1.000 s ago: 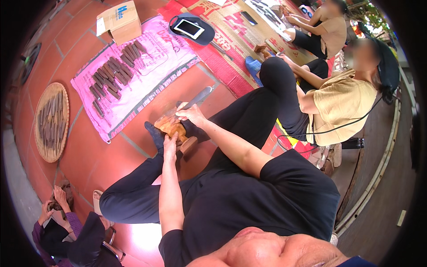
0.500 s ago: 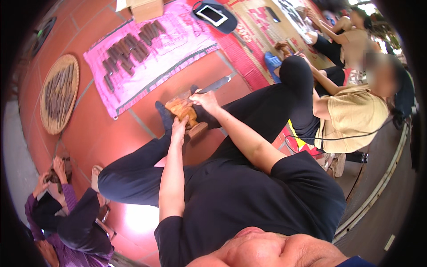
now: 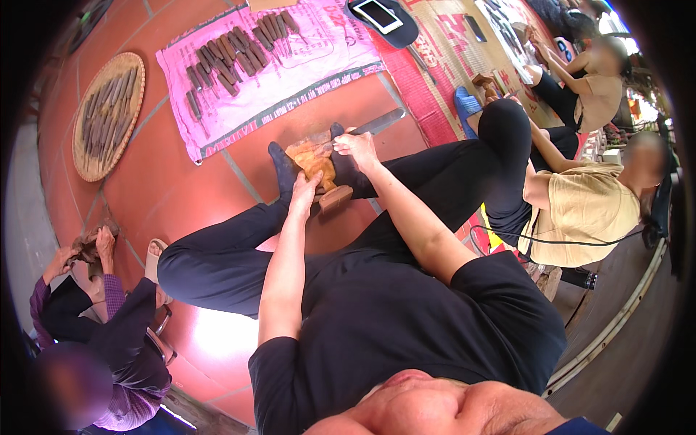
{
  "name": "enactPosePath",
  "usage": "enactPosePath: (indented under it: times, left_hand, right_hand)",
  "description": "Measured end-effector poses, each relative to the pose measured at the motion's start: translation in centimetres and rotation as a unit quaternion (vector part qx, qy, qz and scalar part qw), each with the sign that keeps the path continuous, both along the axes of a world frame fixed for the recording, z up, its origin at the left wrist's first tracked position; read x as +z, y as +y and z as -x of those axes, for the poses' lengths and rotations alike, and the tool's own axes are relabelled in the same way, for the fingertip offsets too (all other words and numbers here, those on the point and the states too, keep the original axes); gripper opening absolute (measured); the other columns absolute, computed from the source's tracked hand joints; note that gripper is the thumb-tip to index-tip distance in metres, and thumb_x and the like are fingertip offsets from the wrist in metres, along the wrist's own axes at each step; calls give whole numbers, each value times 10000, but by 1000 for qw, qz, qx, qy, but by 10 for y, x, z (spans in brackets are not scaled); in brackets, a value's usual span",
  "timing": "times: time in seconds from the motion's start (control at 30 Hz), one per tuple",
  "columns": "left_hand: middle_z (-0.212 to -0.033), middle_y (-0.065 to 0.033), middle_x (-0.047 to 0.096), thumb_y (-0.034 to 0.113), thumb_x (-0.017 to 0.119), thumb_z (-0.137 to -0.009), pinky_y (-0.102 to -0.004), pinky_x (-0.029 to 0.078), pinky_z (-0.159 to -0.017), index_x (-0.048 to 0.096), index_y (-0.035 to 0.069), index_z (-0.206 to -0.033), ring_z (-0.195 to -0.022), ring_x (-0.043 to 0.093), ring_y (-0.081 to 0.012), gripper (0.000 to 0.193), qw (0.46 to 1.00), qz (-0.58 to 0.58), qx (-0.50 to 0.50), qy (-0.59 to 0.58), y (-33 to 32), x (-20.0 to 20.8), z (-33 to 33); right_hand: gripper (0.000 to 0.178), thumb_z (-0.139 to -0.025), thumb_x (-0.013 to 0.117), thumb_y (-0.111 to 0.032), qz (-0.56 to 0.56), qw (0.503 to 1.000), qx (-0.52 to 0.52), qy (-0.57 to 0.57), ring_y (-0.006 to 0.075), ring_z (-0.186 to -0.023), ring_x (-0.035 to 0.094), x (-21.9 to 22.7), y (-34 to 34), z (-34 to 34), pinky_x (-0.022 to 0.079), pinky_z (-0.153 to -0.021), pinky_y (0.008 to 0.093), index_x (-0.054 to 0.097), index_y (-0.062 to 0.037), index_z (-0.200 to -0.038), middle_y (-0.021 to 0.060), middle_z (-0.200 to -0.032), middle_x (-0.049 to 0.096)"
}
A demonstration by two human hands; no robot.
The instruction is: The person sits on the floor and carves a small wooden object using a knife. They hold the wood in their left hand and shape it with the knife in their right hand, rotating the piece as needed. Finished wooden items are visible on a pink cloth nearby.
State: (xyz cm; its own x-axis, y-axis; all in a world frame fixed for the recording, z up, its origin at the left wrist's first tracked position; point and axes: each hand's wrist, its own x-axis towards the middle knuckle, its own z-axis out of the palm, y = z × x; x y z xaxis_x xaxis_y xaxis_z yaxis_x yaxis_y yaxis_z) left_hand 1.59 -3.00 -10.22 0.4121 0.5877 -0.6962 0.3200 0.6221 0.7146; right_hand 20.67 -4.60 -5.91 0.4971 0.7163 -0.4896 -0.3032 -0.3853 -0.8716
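This side of the pink sheet [image 3: 312, 59], our left hand [image 3: 303, 191] grips the carving [image 3: 308, 159] and right hand [image 3: 357, 148] the flat tool [image 3: 384, 122], so yeah, we'd keep strokes light.

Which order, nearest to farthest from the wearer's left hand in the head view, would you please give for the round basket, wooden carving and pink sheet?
1. Wooden carving: touching the left hand.
2. Pink sheet: ahead and slightly left.
3. Round basket: farther out, left side.
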Motion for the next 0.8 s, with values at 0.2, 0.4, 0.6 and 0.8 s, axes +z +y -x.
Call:
enactPosePath:
  times: [0.2,0.4,0.6,0.8]
  left_hand:
    - [-980,-49,579,352,611,-869,-253,483,-613,435,70,-1203,-758,565,-127,471,999,49,2,-10,2,30,-4]
    - [-931,-41,578,334,607,-875,-257,483,-609,455,70,-1159,-732,559,-120,416,1000,9,4,-2,2,14,-4]
    - [-877,-17,575,330,605,-877,-242,471,-575,476,87,-1120,-699,556,-102,367,1000,13,10,7,2,8,-3]
    - [-858,3,582,334,609,-874,-225,462,-558,477,103,-1139,-667,552,-87,376,999,35,15,-28,1,23,-7]
  right_hand:
    - [135,-741,682,-123,-22,999,-7,31,130,-589,631,4,-1,0,514,-539,238,604,-25,-691,60,-662,633]
    - [126,-747,679,-128,-17,999,-12,42,136,-626,645,-3,0,-4,516,-566,240,609,-36,-697,52,-688,632]
    - [120,-747,687,-146,-32,998,18,44,108,-646,619,4,-4,0,487,-584,225,633,-43,-718,38,-689,632]
    - [138,-727,707,-160,-63,996,70,3,73,-618,564,-23,-3,-11,439,-554,217,643,-38,-729,23,-676,625]
